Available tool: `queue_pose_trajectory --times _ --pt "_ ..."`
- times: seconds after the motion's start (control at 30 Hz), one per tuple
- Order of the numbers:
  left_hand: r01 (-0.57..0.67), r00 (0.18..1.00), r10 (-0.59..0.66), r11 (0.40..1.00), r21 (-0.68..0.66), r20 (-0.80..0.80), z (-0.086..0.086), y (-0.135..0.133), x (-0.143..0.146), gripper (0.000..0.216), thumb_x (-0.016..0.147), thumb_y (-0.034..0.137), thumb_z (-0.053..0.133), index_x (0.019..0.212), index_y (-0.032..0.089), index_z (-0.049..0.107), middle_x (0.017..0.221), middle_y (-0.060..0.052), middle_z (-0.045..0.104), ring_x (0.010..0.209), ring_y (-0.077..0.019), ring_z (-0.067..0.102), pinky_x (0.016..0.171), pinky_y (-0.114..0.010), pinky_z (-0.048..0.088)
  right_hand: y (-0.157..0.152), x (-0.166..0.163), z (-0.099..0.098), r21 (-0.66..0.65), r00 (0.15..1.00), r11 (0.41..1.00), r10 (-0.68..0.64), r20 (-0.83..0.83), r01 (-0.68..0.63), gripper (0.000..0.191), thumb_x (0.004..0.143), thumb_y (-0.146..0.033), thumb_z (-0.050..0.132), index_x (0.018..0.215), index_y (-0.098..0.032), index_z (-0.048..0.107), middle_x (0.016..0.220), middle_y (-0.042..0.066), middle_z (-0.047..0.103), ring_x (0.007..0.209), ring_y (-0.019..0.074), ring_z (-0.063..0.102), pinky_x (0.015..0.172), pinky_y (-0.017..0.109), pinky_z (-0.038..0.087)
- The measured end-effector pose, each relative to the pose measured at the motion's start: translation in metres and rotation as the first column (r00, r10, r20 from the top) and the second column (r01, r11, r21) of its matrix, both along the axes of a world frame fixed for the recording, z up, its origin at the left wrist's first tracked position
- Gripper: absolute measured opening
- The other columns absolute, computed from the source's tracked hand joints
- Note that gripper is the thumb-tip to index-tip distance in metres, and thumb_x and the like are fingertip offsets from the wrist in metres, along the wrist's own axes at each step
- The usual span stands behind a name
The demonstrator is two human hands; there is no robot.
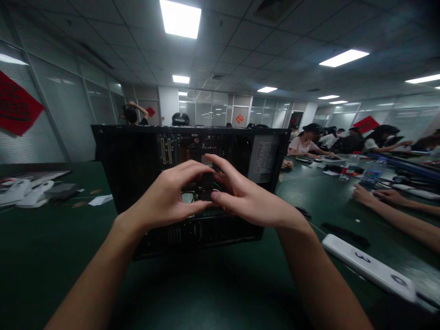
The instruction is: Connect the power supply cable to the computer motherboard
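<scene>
A black computer case [130,160] lies on its side on the dark green table [41,256], its open side facing me with boards and cables inside. Both my hands reach into the opening at its middle. My left hand [168,195] curls with thumb and fingers pinched around a small dark part [207,185] inside the case. My right hand [244,195] meets it from the right, fingers bent and pressed on the same part. What exactly the fingers hold is hidden in the dark interior.
A white numbered bar [367,268] and a black strip [345,233] lie at my right. Another person's forearms and hands [385,199] rest on the table at right. Several people sit at the far right. White objects and papers [30,192] lie at left.
</scene>
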State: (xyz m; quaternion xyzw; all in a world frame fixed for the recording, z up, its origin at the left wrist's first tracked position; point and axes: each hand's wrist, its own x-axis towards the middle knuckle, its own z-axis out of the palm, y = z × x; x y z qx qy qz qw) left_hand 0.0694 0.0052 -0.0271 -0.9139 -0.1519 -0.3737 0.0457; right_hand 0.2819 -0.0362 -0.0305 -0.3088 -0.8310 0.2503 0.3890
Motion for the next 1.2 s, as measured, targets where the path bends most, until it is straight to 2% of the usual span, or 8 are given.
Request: queue_pose_trajectory --times 0.13,0.23,0.33,0.43,0.6,0.77,0.97,1.2 --pt "-0.014 1.000 0.014 0.999 0.051 0.004 0.000 0.003 -0.001 0.049 0.082 0.033 0.073 0.125 0.016 0.057 0.122 -0.010 0.065 0.112 -0.0201 0.063 0.096 -0.030 0.052 0.008 0.010 0.001 -0.111 0.998 0.993 0.035 -0.046 -0.039 0.070 0.094 -0.022 0.050 0.156 -0.021 0.017 0.128 0.011 0.059 0.114 0.0212 0.060 0.102 0.043 0.050" --pt "-0.035 0.999 0.036 0.997 0.061 -0.005 -0.002 0.005 -0.003 0.050 0.082 0.034 0.073 0.126 0.016 0.056 0.123 -0.010 0.065 0.113 -0.0206 0.062 0.097 -0.031 0.052 0.013 0.013 0.000 -0.130 0.998 0.991 0.030 -0.063 -0.038 0.069 0.093 -0.022 0.051 0.154 -0.019 0.019 0.114 0.009 0.063 0.102 0.0192 0.063 0.095 0.041 0.054" --pt "-0.058 0.998 0.060 0.995 0.077 -0.012 -0.002 0.006 -0.004 0.049 0.083 0.033 0.072 0.126 0.016 0.057 0.123 -0.010 0.065 0.113 -0.0219 0.063 0.095 -0.033 0.053 0.013 0.009 -0.002 -0.125 0.997 0.990 0.058 -0.054 -0.064 0.070 0.092 -0.022 0.054 0.153 -0.020 0.021 0.127 0.011 0.059 0.116 0.0216 0.060 0.100 0.041 0.051" --pt "-0.069 0.997 0.071 0.994 0.090 -0.025 -0.002 0.005 -0.004 0.048 0.083 0.032 0.071 0.126 0.017 0.057 0.124 -0.010 0.065 0.113 -0.0228 0.063 0.095 -0.035 0.053 0.010 0.003 -0.004 -0.044 0.996 0.996 0.075 -0.040 -0.077 0.069 0.091 -0.022 0.057 0.152 -0.020 0.026 0.149 0.013 0.044 0.137 0.0238 0.044 0.115 0.042 0.039" --pt "-0.090 0.995 0.095 0.992 0.092 -0.042 -0.003 0.004 -0.003 0.044 0.083 0.030 0.069 0.124 0.019 0.057 0.124 -0.010 0.065 0.114 -0.0233 0.063 0.097 -0.036 0.053 0.012 -0.002 -0.008 0.066 0.999 0.997 0.041 0.008 -0.041 0.066 0.091 -0.021 0.056 0.151 -0.019 0.029 0.157 0.012 0.035 0.145 0.0236 0.035 0.122 0.044 0.027" --pt "-0.097 0.994 0.102 0.990 0.098 -0.046 -0.007 0.006 -0.001 0.046 0.082 0.030 0.069 0.124 0.019 0.056 0.125 -0.010 0.066 0.115 -0.0243 0.063 0.097 -0.038 0.053 0.015 -0.005 -0.010 0.116 1.000 0.993 0.005 0.021 -0.007 0.064 0.091 -0.021 0.055 0.150 -0.020 0.033 0.155 0.011 0.039 0.144 0.0245 0.035 0.122 0.047 0.026" --pt "-0.086 0.995 0.090 0.992 0.096 -0.039 -0.004 0.004 0.000 0.044 0.081 0.029 0.070 0.122 0.019 0.058 0.121 -0.009 0.067 0.112 -0.0243 0.064 0.095 -0.036 0.054 0.012 0.000 -0.006 0.116 0.998 0.992 0.034 0.055 -0.040 0.063 0.091 -0.021 0.056 0.150 -0.019 0.032 0.156 0.011 0.037 0.144 0.0226 0.036 0.122 0.042 0.028" --pt "-0.101 0.992 0.107 0.990 0.101 -0.066 -0.003 0.002 0.000 0.042 0.083 0.031 0.069 0.122 0.019 0.058 0.122 -0.010 0.067 0.112 -0.0238 0.064 0.094 -0.036 0.054 0.009 -0.001 -0.003 0.075 0.999 0.996 0.048 0.016 -0.049 0.061 0.090 -0.023 0.061 0.147 -0.019 0.039 0.150 0.012 0.044 0.138 0.0262 0.043 0.116 0.044 0.038"
